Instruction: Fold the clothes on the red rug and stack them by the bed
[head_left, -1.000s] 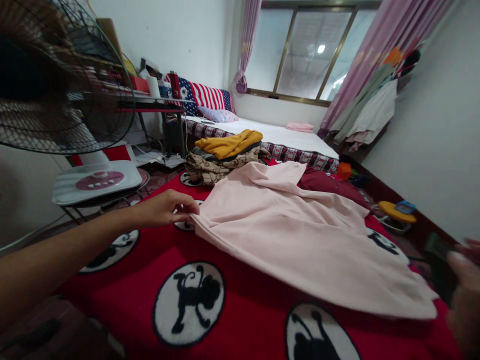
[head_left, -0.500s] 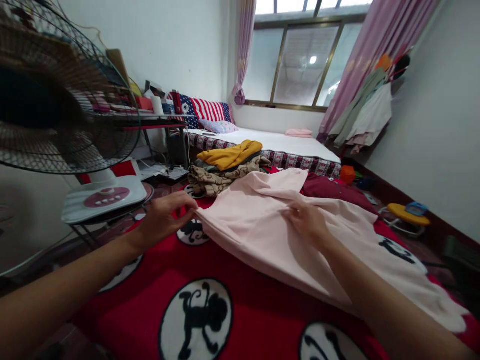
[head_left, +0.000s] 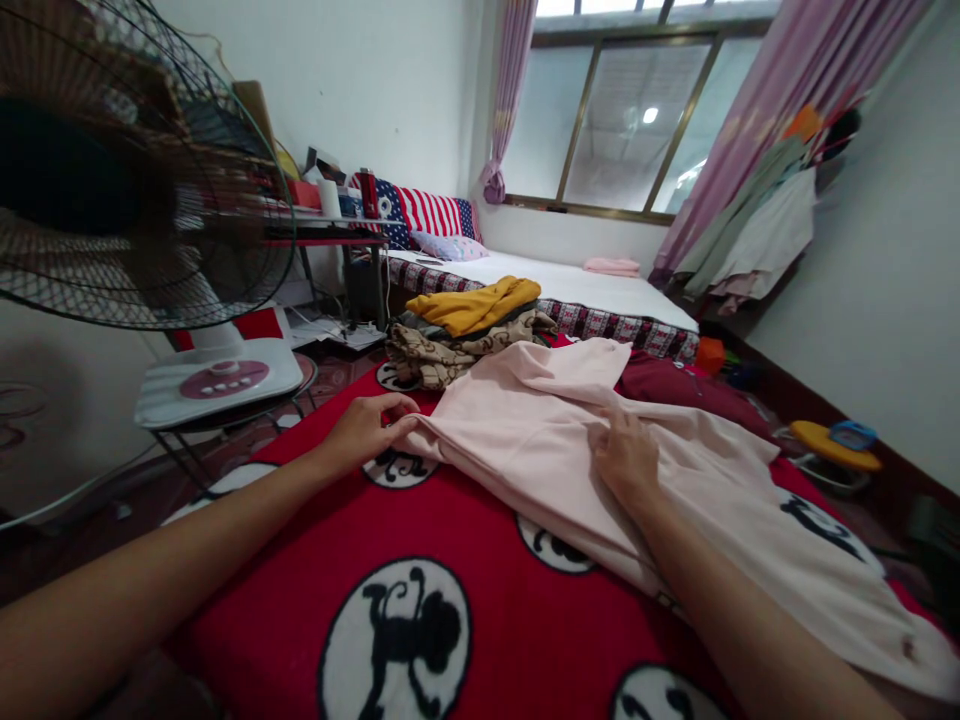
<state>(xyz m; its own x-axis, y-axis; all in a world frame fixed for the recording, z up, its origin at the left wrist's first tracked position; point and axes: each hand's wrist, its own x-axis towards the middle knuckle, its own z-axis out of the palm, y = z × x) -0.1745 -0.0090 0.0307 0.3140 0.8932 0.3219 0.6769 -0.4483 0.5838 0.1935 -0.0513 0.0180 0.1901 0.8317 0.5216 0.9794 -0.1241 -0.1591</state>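
A pale pink garment (head_left: 540, 420) lies spread over a red blanket (head_left: 480, 560) printed with black-and-white monkey circles. My left hand (head_left: 367, 432) pinches the garment's left corner, fingers closed on the cloth. On the middle of the garment rests my right hand (head_left: 626, 455), its fingers curled into a fold of the fabric. Both forearms stretch in from the bottom of the view.
A heap of clothes with a yellow piece (head_left: 476, 305) on top sits behind the garment, beside a dark red cloth (head_left: 675, 385). A standing fan (head_left: 135, 180) fills the left. Beyond are a bed (head_left: 555, 280), a cluttered shelf (head_left: 330, 215), a window, and hanging clothes (head_left: 757, 235).
My right hand came in from the right edge and settled on the garment's middle. The left hand kept its pinch on the corner, and the garment's near edge has drawn back, baring more blanket.
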